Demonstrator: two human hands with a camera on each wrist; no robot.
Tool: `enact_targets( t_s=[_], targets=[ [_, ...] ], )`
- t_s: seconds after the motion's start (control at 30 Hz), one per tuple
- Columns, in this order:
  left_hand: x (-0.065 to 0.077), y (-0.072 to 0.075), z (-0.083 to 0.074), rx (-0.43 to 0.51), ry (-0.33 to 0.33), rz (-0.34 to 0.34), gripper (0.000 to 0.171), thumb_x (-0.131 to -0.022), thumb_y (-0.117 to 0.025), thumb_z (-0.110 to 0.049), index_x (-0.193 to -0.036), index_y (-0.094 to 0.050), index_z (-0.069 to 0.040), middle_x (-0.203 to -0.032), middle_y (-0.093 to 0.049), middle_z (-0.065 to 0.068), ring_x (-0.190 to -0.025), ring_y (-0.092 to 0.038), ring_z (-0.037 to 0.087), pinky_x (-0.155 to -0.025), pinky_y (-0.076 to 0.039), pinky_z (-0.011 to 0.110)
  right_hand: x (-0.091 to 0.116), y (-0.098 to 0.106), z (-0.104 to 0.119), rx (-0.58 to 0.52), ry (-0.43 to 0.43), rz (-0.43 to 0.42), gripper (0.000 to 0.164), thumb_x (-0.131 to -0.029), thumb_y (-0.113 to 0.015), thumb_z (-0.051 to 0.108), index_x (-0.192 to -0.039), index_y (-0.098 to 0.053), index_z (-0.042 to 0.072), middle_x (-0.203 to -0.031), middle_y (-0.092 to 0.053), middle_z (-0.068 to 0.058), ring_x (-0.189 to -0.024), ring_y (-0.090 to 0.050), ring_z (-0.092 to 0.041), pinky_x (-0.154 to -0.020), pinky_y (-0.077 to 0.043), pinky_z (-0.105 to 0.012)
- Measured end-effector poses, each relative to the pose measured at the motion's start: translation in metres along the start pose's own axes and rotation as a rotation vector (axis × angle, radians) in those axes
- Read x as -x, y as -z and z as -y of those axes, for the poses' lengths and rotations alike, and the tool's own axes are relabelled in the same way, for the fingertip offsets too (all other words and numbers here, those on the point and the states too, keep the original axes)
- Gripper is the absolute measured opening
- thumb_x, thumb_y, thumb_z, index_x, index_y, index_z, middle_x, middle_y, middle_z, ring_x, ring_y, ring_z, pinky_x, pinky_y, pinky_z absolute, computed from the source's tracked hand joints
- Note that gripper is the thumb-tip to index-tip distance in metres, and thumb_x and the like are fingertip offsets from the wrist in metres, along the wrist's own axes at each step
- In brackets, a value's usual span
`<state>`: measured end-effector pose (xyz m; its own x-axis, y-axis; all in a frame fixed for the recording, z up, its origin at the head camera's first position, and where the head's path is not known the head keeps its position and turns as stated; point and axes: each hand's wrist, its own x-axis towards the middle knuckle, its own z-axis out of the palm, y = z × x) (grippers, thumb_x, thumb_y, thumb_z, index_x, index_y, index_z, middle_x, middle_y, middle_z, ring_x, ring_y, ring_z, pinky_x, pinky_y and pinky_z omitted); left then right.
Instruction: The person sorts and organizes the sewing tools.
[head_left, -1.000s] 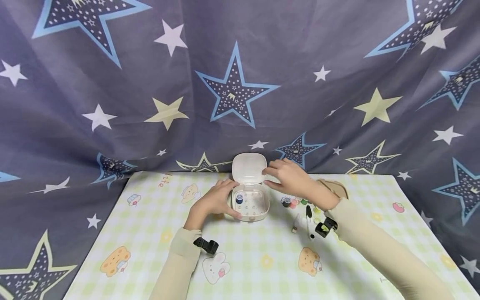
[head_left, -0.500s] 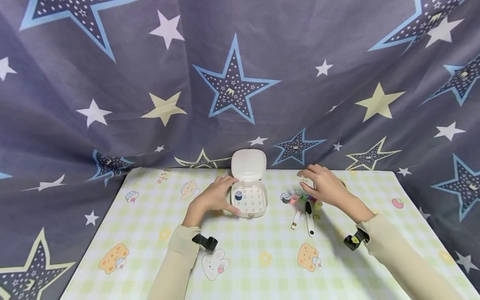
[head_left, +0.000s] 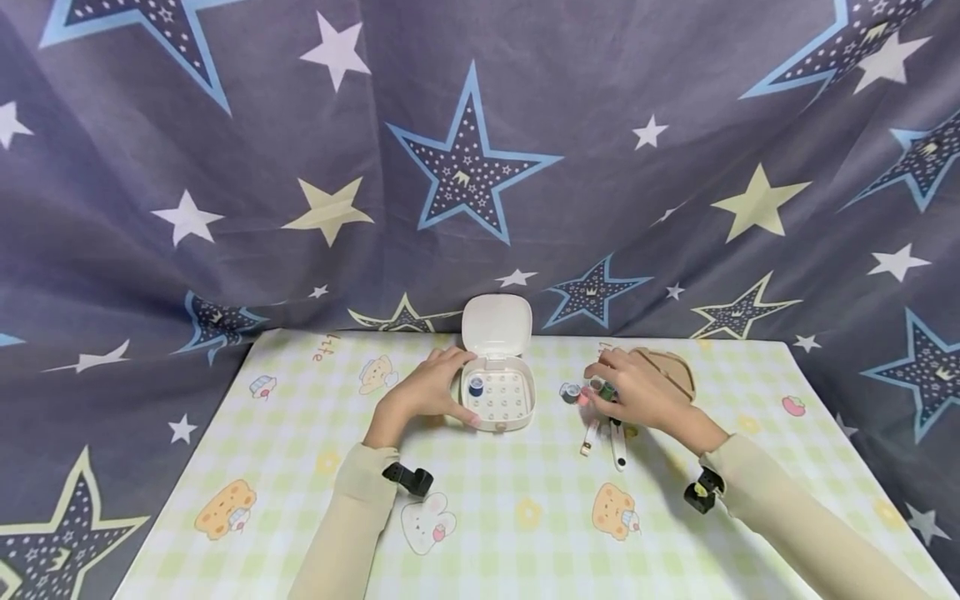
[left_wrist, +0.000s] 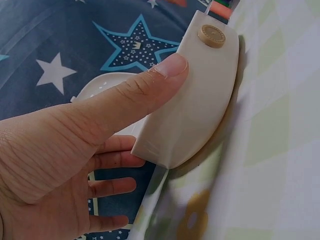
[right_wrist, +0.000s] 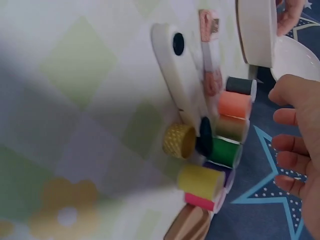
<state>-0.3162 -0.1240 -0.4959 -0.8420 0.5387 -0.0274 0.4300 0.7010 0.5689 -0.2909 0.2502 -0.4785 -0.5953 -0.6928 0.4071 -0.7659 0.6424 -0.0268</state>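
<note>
A small white sewing box stands with its lid raised. Its tray of short pegs carries one dark blue thread spool. My left hand grips the box's left side, thumb on the front wall, fingers behind. My right hand hovers over loose spools, its fingers loosely bent and apart from them in the right wrist view. Those spools include black, orange, brown, green, yellow and pink.
Beside the spools lie a gold thimble, a white tool with a black button and a narrow pink and white strip. A brown tray-like piece lies behind my right hand. A starry curtain hangs behind the table.
My right hand has left the lid's right side, swung right, then come down over the loose spools. The left hand has stayed on the box.
</note>
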Motion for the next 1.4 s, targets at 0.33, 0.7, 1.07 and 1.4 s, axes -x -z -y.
enact_targets(
  t_s=[0.33,0.7,1.07,1.4],
  targets=[
    [-0.001,0.005,-0.003,-0.004,0.009,-0.006,0.117,-0.059,-0.096,-0.052,-0.153,-0.042,-0.009,-0.15,-0.049,0.01,-0.142,-0.039,0.034,-0.12,-0.033,0.056,-0.006,-0.011,0.002,-0.033,-0.027,0.014,0.023,-0.082,-0.076,0.02,-0.101,-0.073,0.006,-0.084,-0.055,-0.005,-0.076,-0.044,-0.016,-0.065,-0.038,-0.03],
    [0.0,0.005,-0.005,-0.031,0.003,-0.017,0.116,-0.058,-0.097,-0.051,-0.152,-0.044,-0.009,-0.147,-0.052,0.009,-0.137,-0.043,0.034,-0.118,-0.034,0.054,-0.015,-0.017,0.008,0.1,-0.073,0.129,0.026,-0.086,-0.075,0.031,-0.103,-0.072,0.012,-0.09,-0.056,-0.003,-0.082,-0.05,-0.021,-0.073,-0.042,-0.039],
    [-0.002,-0.002,-0.008,-0.097,-0.023,-0.056,0.116,-0.057,-0.096,-0.054,-0.151,-0.044,-0.009,-0.141,-0.053,0.009,-0.129,-0.044,0.032,-0.114,-0.038,0.05,-0.013,-0.021,0.009,0.138,-0.049,0.098,0.024,-0.084,-0.076,0.028,-0.1,-0.071,0.011,-0.088,-0.057,-0.004,-0.083,-0.052,-0.024,-0.077,-0.046,-0.043],
    [0.0,-0.005,-0.007,-0.111,-0.029,-0.069,0.112,-0.058,-0.095,-0.054,-0.149,-0.046,-0.01,-0.141,-0.052,0.007,-0.127,-0.044,0.03,-0.112,-0.039,0.049,-0.014,-0.021,0.013,0.152,-0.065,0.134,0.024,-0.085,-0.077,0.028,-0.102,-0.071,0.011,-0.091,-0.058,-0.004,-0.085,-0.053,-0.024,-0.081,-0.046,-0.044]
  ],
)
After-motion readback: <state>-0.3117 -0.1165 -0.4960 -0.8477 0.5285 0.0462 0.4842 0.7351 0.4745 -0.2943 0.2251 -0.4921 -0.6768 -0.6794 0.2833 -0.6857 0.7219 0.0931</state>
